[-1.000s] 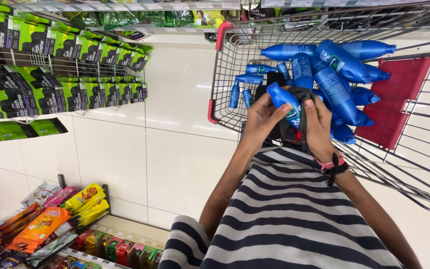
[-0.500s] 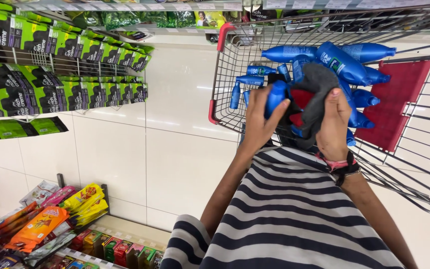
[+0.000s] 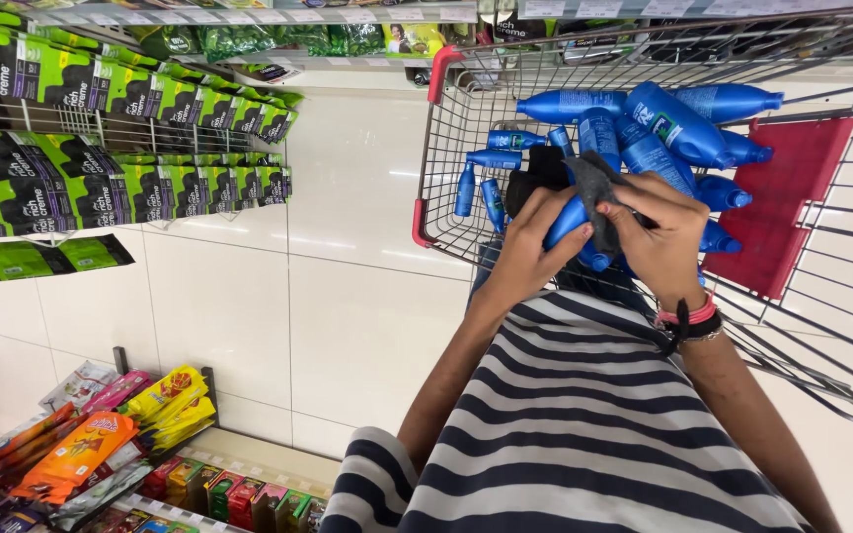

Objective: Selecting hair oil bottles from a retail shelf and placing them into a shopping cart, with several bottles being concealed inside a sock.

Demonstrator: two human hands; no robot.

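Note:
My left hand (image 3: 530, 247) grips a blue plastic bottle (image 3: 570, 219) over the near end of a wire shopping cart (image 3: 466, 109). A dark grey cloth (image 3: 594, 192) is pressed against that bottle by my right hand (image 3: 665, 242), whose wrist carries pink and black bands. Several more blue bottles (image 3: 663, 128) lie piled in the cart beyond my hands, and smaller blue bottles (image 3: 491, 178) stand at its left side. My striped black and white shirt (image 3: 584, 424) fills the lower middle of the view.
A red fold-down seat panel (image 3: 792, 197) lines the cart's right side. Green and black packets (image 3: 71, 128) hang on a rack at the left. Orange, yellow and pink snack packs (image 3: 101, 434) sit on a shelf at lower left. White floor tiles (image 3: 348, 257) lie between.
The bottle has turned in my left hand and dropped slightly. My right hand has drawn the cloth across it from above toward the right.

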